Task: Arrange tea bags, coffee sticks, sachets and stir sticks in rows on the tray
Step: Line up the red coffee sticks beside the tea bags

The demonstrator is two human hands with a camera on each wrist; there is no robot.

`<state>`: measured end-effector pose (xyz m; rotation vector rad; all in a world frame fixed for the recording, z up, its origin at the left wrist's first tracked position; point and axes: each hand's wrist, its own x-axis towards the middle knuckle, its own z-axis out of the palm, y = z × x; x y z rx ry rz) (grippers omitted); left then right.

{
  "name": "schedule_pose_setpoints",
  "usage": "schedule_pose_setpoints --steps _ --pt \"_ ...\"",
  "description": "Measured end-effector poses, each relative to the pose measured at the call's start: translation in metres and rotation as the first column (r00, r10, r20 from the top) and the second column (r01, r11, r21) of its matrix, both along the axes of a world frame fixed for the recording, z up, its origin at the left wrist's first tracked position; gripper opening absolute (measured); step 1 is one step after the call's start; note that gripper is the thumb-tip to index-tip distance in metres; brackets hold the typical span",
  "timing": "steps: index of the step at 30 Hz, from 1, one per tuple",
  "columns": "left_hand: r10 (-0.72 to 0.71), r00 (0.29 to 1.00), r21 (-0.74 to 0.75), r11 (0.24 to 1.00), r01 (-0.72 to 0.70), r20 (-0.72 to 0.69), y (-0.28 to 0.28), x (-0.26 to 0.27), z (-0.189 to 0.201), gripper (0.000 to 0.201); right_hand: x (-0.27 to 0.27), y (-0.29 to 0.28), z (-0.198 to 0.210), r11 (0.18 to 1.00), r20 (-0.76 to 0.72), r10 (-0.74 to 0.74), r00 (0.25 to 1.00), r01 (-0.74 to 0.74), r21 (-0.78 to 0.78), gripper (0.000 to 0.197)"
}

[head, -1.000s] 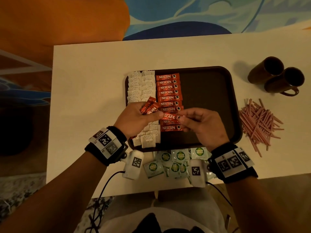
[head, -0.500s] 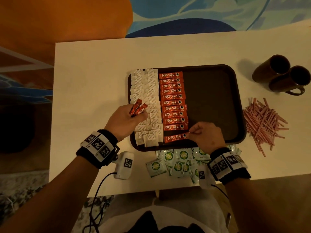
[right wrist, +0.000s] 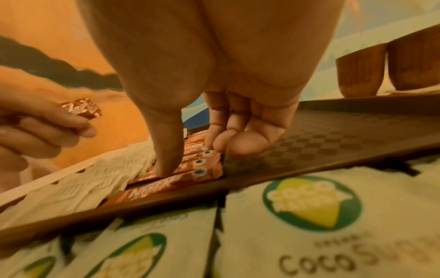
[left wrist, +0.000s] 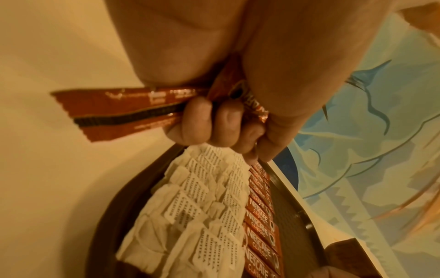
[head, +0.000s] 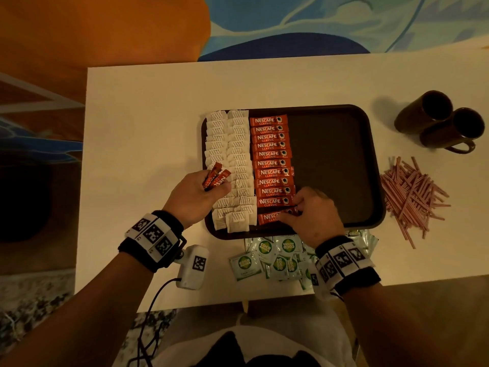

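Note:
A dark brown tray (head: 330, 168) holds two columns of white tea bags (head: 229, 165) on its left and one column of red coffee sticks (head: 271, 154) beside them. My right hand (head: 293, 210) is at the near end of that column. Its thumb (right wrist: 166, 165) presses on the nearest coffee stick (head: 267, 217), and its curled fingers close on the stick's right end. My left hand (head: 219, 186) hovers over the tea bags and grips a couple of spare coffee sticks (head: 217, 176), which poke out of the fist (left wrist: 123, 111). The tray's right half is bare.
Green and white sachets (head: 275, 258) lie in a loose heap on the white table just in front of the tray. A scatter of pink stir sticks (head: 412, 192) lies right of the tray. Two dark mugs (head: 439, 123) stand at the back right.
My right hand carried one coffee stick from beside my left hand down to the near end of the column and laid it there. My left hand drew back left with the spare sticks.

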<state>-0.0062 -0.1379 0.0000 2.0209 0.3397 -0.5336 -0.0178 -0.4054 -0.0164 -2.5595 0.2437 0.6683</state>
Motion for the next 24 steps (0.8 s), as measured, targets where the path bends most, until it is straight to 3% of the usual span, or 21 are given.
schedule_pose_setpoints --steps 12,18,24 --pt "-0.006 1.0 0.009 1.0 0.006 -0.002 0.004 -0.002 0.003 0.025 0.002 0.011 -0.004 0.996 -0.001 -0.066 0.998 0.066 0.053 0.041" --pt "-0.012 1.0 0.01 1.0 0.012 -0.002 0.005 -0.004 0.003 0.031 0.018 0.001 -0.001 0.976 0.051 -0.193 0.98 0.187 0.108 0.028" --pt "0.005 1.0 -0.002 1.0 -0.005 0.004 0.007 -0.007 0.004 0.029 0.038 -0.002 -0.006 0.977 0.006 -0.197 0.98 0.196 0.079 0.035"
